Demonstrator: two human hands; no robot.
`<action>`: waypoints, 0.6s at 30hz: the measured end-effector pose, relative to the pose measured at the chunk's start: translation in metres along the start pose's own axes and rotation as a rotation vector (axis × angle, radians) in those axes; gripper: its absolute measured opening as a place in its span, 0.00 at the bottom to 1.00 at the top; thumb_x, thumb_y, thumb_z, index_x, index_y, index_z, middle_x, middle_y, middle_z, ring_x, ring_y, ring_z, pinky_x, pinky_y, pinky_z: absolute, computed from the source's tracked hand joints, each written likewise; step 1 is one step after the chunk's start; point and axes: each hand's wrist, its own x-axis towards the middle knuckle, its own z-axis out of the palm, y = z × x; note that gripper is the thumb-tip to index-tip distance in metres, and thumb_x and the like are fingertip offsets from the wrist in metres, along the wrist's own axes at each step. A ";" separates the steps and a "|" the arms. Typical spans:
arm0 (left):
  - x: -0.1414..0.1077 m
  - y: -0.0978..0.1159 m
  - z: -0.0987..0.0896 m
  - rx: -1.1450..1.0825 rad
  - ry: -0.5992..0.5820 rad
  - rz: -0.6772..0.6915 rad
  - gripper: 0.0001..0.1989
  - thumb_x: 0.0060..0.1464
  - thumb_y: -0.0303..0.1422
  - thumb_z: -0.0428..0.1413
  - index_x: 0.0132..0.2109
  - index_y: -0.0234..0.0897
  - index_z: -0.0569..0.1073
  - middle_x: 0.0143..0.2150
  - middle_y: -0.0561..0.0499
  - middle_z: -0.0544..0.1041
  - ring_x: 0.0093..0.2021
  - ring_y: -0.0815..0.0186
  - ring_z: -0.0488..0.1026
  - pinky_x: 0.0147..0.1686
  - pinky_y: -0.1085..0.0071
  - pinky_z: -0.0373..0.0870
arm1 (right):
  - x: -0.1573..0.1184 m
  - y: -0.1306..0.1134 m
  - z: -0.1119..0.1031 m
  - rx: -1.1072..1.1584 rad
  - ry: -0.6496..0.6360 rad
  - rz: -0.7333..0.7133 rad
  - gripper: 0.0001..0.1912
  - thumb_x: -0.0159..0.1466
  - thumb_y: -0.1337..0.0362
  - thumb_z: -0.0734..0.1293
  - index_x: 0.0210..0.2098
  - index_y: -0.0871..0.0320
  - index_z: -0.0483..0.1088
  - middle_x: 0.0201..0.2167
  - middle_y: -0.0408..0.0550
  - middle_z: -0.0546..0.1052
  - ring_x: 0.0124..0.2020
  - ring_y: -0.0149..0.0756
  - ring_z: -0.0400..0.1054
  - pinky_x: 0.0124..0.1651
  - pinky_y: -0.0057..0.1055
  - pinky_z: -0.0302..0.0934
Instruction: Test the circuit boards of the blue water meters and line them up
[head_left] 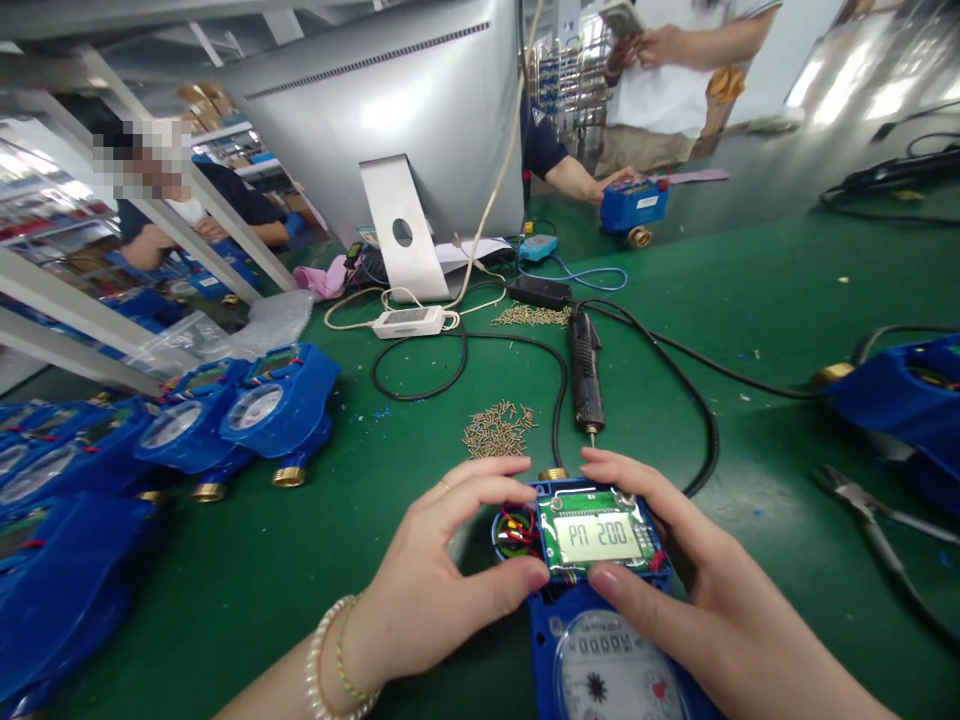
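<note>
A blue water meter (pixel 547 640) lies in front of me, its round dial facing up. Above the dial, a green circuit board with a lit display (pixel 600 537) reading "PΠ 200" sits in the open housing. My left hand (pixel 450 565) grips the board's left side between thumb and fingers, beside a round opening with red wires (pixel 516 532). At the right side, my right hand (pixel 690 570) holds the housing, thumb on the lower edge and fingers at the top. A black electric screwdriver (pixel 586 370) lies just beyond, its tip toward the meter.
Small screws (pixel 499 430) lie in a pile beyond my left hand. Several blue meters (pixel 281 405) stand at left, another (pixel 907 400) at right above pliers (pixel 870 505). A monitor (pixel 397 120) and looping cables stand ahead. Other people are across the table, one touching a blue meter (pixel 634 204).
</note>
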 end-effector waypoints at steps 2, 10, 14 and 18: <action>-0.002 0.003 -0.007 0.122 0.017 0.061 0.12 0.50 0.32 0.63 0.44 0.45 0.75 0.55 0.53 0.73 0.55 0.65 0.70 0.56 0.70 0.66 | 0.000 0.000 -0.001 -0.014 -0.011 0.006 0.25 0.62 0.53 0.67 0.56 0.42 0.59 0.59 0.43 0.65 0.58 0.39 0.63 0.59 0.38 0.62; 0.000 0.004 -0.020 0.355 -0.020 0.244 0.03 0.56 0.26 0.58 0.38 0.39 0.75 0.45 0.52 0.79 0.46 0.71 0.76 0.48 0.79 0.71 | 0.002 -0.001 -0.005 0.009 -0.062 0.071 0.24 0.61 0.54 0.66 0.55 0.43 0.59 0.58 0.44 0.66 0.56 0.41 0.65 0.60 0.42 0.61; 0.002 0.004 -0.024 0.403 -0.050 0.276 0.04 0.57 0.27 0.57 0.38 0.41 0.74 0.49 0.53 0.77 0.59 0.67 0.67 0.59 0.70 0.64 | 0.005 -0.003 -0.005 0.021 -0.076 0.081 0.23 0.61 0.55 0.67 0.55 0.44 0.60 0.58 0.42 0.66 0.57 0.39 0.64 0.59 0.37 0.62; 0.005 0.015 -0.020 0.375 -0.066 0.145 0.16 0.54 0.35 0.60 0.51 0.46 0.69 0.57 0.54 0.72 0.64 0.64 0.60 0.63 0.63 0.59 | 0.005 -0.003 -0.006 0.060 -0.091 0.091 0.23 0.61 0.56 0.67 0.54 0.43 0.59 0.57 0.40 0.66 0.56 0.36 0.64 0.58 0.33 0.62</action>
